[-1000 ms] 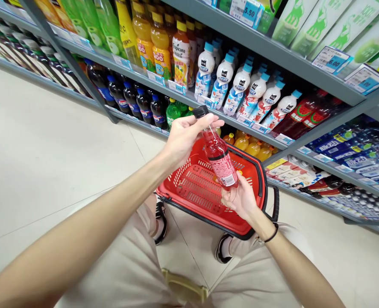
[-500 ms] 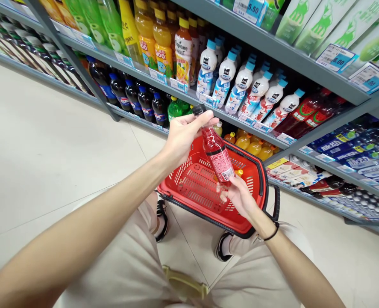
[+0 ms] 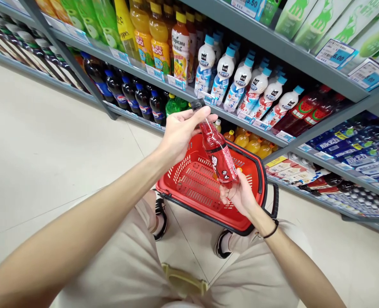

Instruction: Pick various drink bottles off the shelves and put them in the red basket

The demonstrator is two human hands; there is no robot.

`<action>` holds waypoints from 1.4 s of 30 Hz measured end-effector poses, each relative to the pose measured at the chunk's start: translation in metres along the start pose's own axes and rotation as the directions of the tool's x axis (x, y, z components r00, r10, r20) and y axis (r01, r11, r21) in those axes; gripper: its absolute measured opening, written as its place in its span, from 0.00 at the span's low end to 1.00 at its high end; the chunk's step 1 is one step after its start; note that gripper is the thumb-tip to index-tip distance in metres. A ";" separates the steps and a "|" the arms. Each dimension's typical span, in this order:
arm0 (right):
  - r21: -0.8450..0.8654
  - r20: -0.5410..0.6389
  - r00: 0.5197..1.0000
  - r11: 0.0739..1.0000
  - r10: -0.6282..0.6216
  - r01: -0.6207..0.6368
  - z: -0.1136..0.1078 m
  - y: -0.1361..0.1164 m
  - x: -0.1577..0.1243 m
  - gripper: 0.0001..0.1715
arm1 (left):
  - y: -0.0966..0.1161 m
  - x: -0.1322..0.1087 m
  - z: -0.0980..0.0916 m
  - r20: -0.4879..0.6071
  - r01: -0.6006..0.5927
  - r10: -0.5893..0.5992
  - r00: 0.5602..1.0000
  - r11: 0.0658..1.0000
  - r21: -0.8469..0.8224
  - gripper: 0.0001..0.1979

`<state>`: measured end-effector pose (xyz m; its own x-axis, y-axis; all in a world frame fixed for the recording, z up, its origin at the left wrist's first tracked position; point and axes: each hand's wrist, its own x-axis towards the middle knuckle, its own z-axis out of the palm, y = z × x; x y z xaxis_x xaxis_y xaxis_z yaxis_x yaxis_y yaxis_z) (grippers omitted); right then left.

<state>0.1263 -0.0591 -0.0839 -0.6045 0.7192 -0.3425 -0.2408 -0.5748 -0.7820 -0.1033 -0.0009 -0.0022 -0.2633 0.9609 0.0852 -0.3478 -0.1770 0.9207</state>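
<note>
A bottle of red drink (image 3: 219, 156) with a black cap is held tilted above the red shopping basket (image 3: 189, 182). My left hand (image 3: 184, 130) grips its neck just below the cap, thumb on top. Under the bottle's base, my right hand (image 3: 239, 194) supports it with curled fingers. Part of the label, with white lettering on a dark and pink ground, faces up. The basket lies on the floor between my feet, its black handle on the right; the bottle and right hand cover part of its inside.
Shelves of drinks run along the far side, with white blue-capped bottles (image 3: 224, 75), cola bottles (image 3: 139, 100) and orange juice bottles (image 3: 255, 143) behind the basket. A grey shelf edge (image 3: 272, 47) juts out above. My shoes (image 3: 160, 218) flank the basket's near side.
The bottle has turned about its long axis, so the small-print side of the label has given way to the side with large white lettering. Both hands stay on it.
</note>
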 end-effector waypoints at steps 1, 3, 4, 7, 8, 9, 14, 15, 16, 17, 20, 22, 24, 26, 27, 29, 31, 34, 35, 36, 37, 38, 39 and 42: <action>-0.003 0.006 1.000 1.000 0.007 -0.007 -0.001 0.000 0.000 0.40 | 0.000 0.000 0.000 -0.001 0.003 -0.003 1.000 1.000 -0.004 0.23; -0.013 0.005 1.000 0.999 0.029 -0.029 -0.002 0.000 0.000 0.41 | 0.001 -0.001 0.002 -0.005 0.015 -0.015 1.000 1.000 -0.007 0.23; -0.018 -0.001 0.999 0.999 0.042 -0.042 -0.002 0.000 0.000 0.42 | 0.001 -0.002 0.002 -0.007 0.022 -0.022 1.000 1.000 -0.006 0.23; -0.027 -0.019 0.997 0.997 0.071 -0.071 -0.003 0.001 0.000 0.45 | 0.003 -0.004 0.004 -0.009 0.030 -0.030 1.000 1.000 0.001 0.23; -0.027 -0.020 0.997 0.997 0.077 -0.077 -0.004 0.001 0.000 0.45 | 0.003 -0.004 0.004 -0.008 0.029 -0.028 1.000 1.000 0.003 0.23; -0.024 -0.020 0.996 0.996 0.082 -0.082 -0.004 0.001 0.000 0.45 | 0.003 -0.004 0.004 -0.004 0.027 -0.027 1.000 1.000 0.003 0.23; -0.017 0.021 0.996 0.996 0.087 -0.086 -0.004 0.002 0.000 0.45 | 0.002 -0.005 0.005 0.008 0.031 -0.031 1.000 1.000 0.000 0.22; -0.024 0.035 0.996 0.996 0.082 -0.081 -0.004 0.002 0.000 0.45 | 0.002 -0.005 0.005 0.009 0.027 -0.027 1.000 1.000 0.001 0.22; -0.030 0.047 0.996 0.997 0.078 -0.076 -0.004 0.002 0.000 0.46 | 0.002 -0.005 0.006 0.012 0.023 -0.023 1.000 1.000 0.003 0.22; -0.034 0.058 0.995 0.997 0.076 -0.074 -0.005 0.003 0.000 0.46 | 0.002 -0.005 0.006 0.013 0.019 -0.019 1.000 1.000 0.008 0.21; -0.030 0.078 0.994 0.997 0.078 -0.076 -0.007 0.005 0.001 0.46 | 0.001 -0.005 0.007 0.009 0.030 -0.030 1.000 0.999 0.030 0.21; -0.024 0.101 0.992 0.997 0.077 -0.075 -0.010 0.008 0.001 0.46 | 0.000 -0.004 0.008 0.005 0.037 -0.038 0.999 0.999 0.035 0.21; -0.019 0.115 0.991 0.997 0.074 -0.072 -0.014 0.012 0.001 0.47 | -0.002 -0.004 0.008 0.008 0.034 -0.034 0.999 0.999 0.027 0.20; -0.019 0.117 0.990 0.997 0.080 -0.078 -0.018 0.015 0.001 0.48 | -0.003 -0.004 0.010 0.013 0.031 -0.032 0.999 0.999 0.021 0.20; -0.024 0.118 0.989 0.996 0.089 -0.087 -0.019 0.016 0.001 0.48 | -0.003 -0.004 0.010 0.012 0.034 -0.034 0.999 0.999 0.023 0.20; -0.037 0.113 0.988 0.994 0.105 -0.102 -0.021 0.017 -0.001 0.49 | -0.004 -0.004 0.012 0.006 0.045 -0.045 0.999 0.999 0.030 0.21; -0.032 0.084 0.993 0.996 0.087 -0.085 -0.021 0.017 -0.003 0.49 | -0.005 -0.004 0.014 0.001 0.054 -0.054 0.999 0.998 0.035 0.21; 0.006 0.051 0.998 1.000 0.031 -0.031 -0.019 0.014 -0.006 0.45 | -0.005 -0.004 0.018 0.010 0.052 -0.052 0.999 0.998 0.026 0.20; 0.020 0.054 0.998 1.000 0.020 -0.021 -0.018 0.013 -0.007 0.44 | -0.006 -0.004 0.019 0.017 0.049 -0.049 0.999 0.999 0.021 0.20; 0.033 0.052 0.999 0.999 0.013 -0.015 -0.018 0.013 -0.008 0.43 | -0.006 -0.004 0.020 0.024 0.048 -0.049 0.999 0.999 0.016 0.19; 0.045 0.043 0.999 0.999 0.009 -0.011 -0.017 0.012 -0.008 0.41 | -0.007 -0.004 0.022 0.029 0.050 -0.050 0.998 0.999 0.012 0.19; 0.055 0.026 1.000 0.998 0.005 -0.006 -0.017 0.011 -0.008 0.39 | -0.007 -0.004 0.024 0.030 0.053 -0.053 0.998 0.999 0.009 0.19; 0.064 0.006 1.000 0.998 0.002 -0.002 -0.018 0.011 -0.008 0.38 | -0.008 -0.004 0.026 0.032 0.058 -0.058 0.998 0.998 0.006 0.19; 0.073 -0.037 0.999 0.997 -0.010 0.012 -0.018 0.010 -0.010 0.37 | -0.010 -0.004 0.032 0.042 0.066 -0.066 0.997 0.998 0.004 0.20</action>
<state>0.1436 -0.0649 -0.0976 -0.5735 0.7387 -0.3542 -0.3026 -0.5928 -0.7463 -0.0698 0.0042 0.0001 -0.2017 0.9786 0.0402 -0.3610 -0.1124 0.9258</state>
